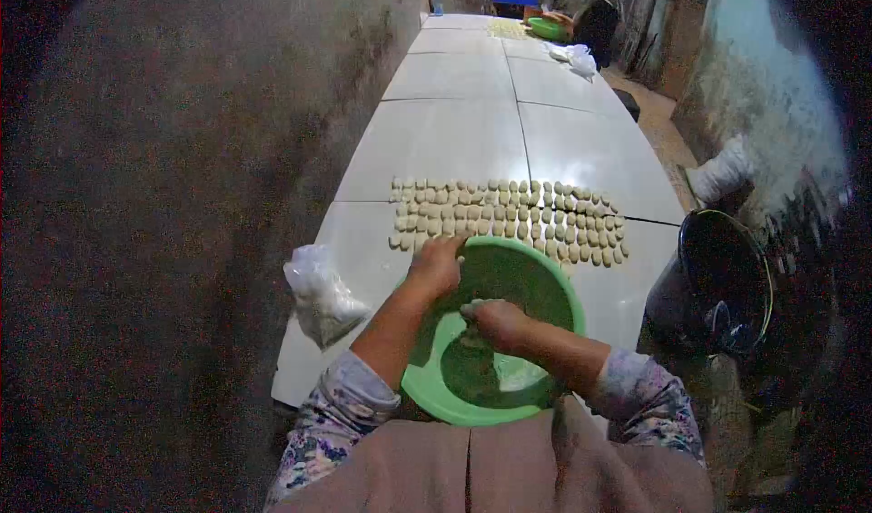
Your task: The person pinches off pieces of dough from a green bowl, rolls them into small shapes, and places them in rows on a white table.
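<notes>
A light green plastic basin (574,297) stands tilted at the near end of the table, close against my body. My left hand (438,265) is closed over its far left rim. Inside the basin, my right hand (498,324) is curled, with something pale at its fingertips that I cannot make out. A dark brownish layer (472,368) covers much of the basin's inside, and bare green plastic shows between. Just beyond the basin, small pale oval dough pieces (509,213) lie in several rows on the table.
The long white tabletop (454,140) has dark seams. A clear plastic bag of white stuff (320,299) sits at the left edge. A black bucket (718,286) stands at the right. Far off are another person (599,27), a second green basin (548,29) and a white bag (574,58).
</notes>
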Motion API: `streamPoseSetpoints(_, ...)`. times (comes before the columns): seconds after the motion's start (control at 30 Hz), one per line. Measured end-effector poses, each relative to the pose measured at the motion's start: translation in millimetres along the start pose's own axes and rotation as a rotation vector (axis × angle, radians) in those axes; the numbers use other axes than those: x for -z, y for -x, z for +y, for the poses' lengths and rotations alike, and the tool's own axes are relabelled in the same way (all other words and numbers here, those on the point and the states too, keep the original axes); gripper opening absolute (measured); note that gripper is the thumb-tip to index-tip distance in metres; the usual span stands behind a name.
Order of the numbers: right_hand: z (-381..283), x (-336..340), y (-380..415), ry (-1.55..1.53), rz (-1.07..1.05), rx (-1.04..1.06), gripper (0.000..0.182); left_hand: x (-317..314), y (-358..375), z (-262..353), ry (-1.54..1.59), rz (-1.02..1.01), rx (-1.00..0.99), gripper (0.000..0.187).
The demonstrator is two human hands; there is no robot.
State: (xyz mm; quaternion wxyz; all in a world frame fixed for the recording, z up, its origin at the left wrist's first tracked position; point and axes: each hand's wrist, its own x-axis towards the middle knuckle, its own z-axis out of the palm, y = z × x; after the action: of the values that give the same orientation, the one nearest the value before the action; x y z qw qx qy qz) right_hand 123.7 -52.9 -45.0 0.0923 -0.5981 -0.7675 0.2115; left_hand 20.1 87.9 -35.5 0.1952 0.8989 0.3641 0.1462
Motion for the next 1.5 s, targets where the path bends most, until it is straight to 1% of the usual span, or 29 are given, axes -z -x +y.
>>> streamPoseSetpoints(0.03,-2.6,7.4,3.3,-0.019,0.006,-0.073,0.031,1.7,2.8,0.4,0.048,0.029,-0.018,0.042)
streamPoseSetpoints(0.07,-4.2,17.2,9.8,-0.095,0.085,-0.028,0.027,-3.7,-1.3,-11.5,0.053,0.056,-0.128,0.044)
streamPoseSetpoints(0.1,-8.1,28.2,13.8,-0.087,0.096,-0.03,0.027,5.8,3.7,-8.0,0.051,0.062,-0.139,0.044)
streamPoseSetpoints(0.17,-12.6,41.3,19.9,-0.173,0.097,-0.237,0.026,35.9,29.4,12.5,0.302,0.075,-0.239,0.05)
streamPoseSetpoints(0.27,-6.0,33.0,33.9,-0.215,0.162,-0.223,0.025,50.9,74.9,28.1,0.395,0.005,-0.15,0.05)
streamPoseSetpoints(0.33,-8.9,28.2,34.6,-0.228,0.178,-0.281,0.024,49.8,99.5,31.5,0.514,-0.202,0.101,0.044)
streamPoseSetpoints(0.37,-9.6,28.3,32.5,-0.238,0.176,-0.275,0.024,48.1,103.9,30.0,0.507,-0.204,0.109,0.044)
streamPoseSetpoints(0.43,-10.8,28.6,29.9,-0.491,0.302,-0.197,0.025,43.4,110.7,29.3,0.63,-0.277,0.113,0.048)
streamPoseSetpoints(0.5,-10.4,24.9,26.6,-0.509,0.298,-0.185,0.022,35.1,111.6,26.0,0.705,-0.274,0.184,0.044)
streamPoseSetpoints(0.57,-4.1,17.9,21.3,-0.92,0.261,-0.081,0.022,23.5,108.4,18.5,0.861,-0.249,0.303,0.036)
streamPoseSetpoints(0.6,0.9,20.5,19.0,-0.955,0.149,-0.163,0.023,20.5,109.0,16.5,0.895,-0.187,0.211,0.04)
streamPoseSetpoints(0.63,0.4,21.2,20.2,-0.955,0.147,-0.163,0.023,18.6,109.5,16.0,0.896,-0.187,0.213,0.04)
streamPoseSetpoints(0.7,-5.3,24.3,25.8,-1.294,0.271,-0.169,0.026,20.2,112.6,20.7,1.005,-0.153,0.272,0.049)
streamPoseSetpoints(0.73,-1.8,16.1,23.5,-1.113,0.372,-0.052,0.028,23.0,113.4,23.3,0.938,-0.176,0.214,0.06)
streamPoseSetpoints(0.77,-3.3,13.4,25.6,-1.116,0.367,-0.053,0.028,24.8,115.1,26.7,0.939,-0.175,0.22,0.06)
streamPoseSetpoints(0.83,-5.9,11.2,28.5,-0.845,0.122,-0.128,0.031,25.7,115.6,33.6,0.798,-0.165,0.21,0.063)
streamPoseSetpoints(0.9,-9.8,13.7,28.5,-0.739,0.159,-0.078,0.029,18.5,117.5,33.4,0.812,-0.107,0.175,0.062)
streamPoseSetpoints(0.97,-17.9,21.9,30.4,-0.46,0.173,-0.129,0.028,14.2,118.1,33.3,0.88,-0.111,0.199,0.067)
streamPoseSetpoints(1.0,-17.9,19.3,31.9,-0.632,0.212,-0.148,0.03,14.7,118.4,33.7,0.88,-0.112,0.201,0.067)
streamPoseSetpoints(1.03,-19.4,19.9,32.5,-0.632,0.211,-0.147,0.03,16.0,117.5,34.1,0.921,-0.144,0.227,0.065)
streamPoseSetpoints(1.13,-26.1,30.0,37.7,-0.386,0.219,-0.182,0.032,15.4,118.7,34.6,1.017,-0.169,0.225,0.057)
streamPoseSetpoints(1.2,-21.6,24.2,37.8,-0.371,0.246,-0.227,0.034,17.6,120.2,35.0,1.073,-0.165,0.199,0.052)
streamPoseSetpoints(1.23,-17.0,18.6,37.0,-0.357,0.274,-0.271,0.036,21.5,120.1,34.8,1.201,-0.189,0.278,0.047)
streamPoseSetpoints(1.27,-9.5,11.1,35.6,-0.525,0.218,-0.308,0.038,24.6,120.8,33.5,1.329,-0.213,0.356,0.045)
streamPoseSetpoints(1.3,-11.7,9.6,36.6,-0.522,0.216,-0.306,0.038,21.8,120.8,26.4,1.331,-0.209,0.356,0.045)
streamPoseSetpoints(1.37,-17.2,5.9,37.2,-0.677,0.331,-0.166,0.038,11.1,119.3,7.9,1.526,-0.512,0.42,0.057)
streamPoseSetpoints(1.4,-22.7,7.2,38.8,-0.67,0.367,-0.055,0.043,12.8,121.4,7.9,1.475,-0.543,0.441,0.069)
streamPoseSetpoints(1.43,-28.9,11.3,40.6,-0.669,0.365,-0.052,0.043,12.3,123.3,7.7,1.476,-0.539,0.441,0.069)
streamPoseSetpoints(1.5,-44.5,21.9,44.9,-0.427,0.41,-0.008,0.036,10.6,127.0,7.4,1.442,-0.518,0.475,0.071)
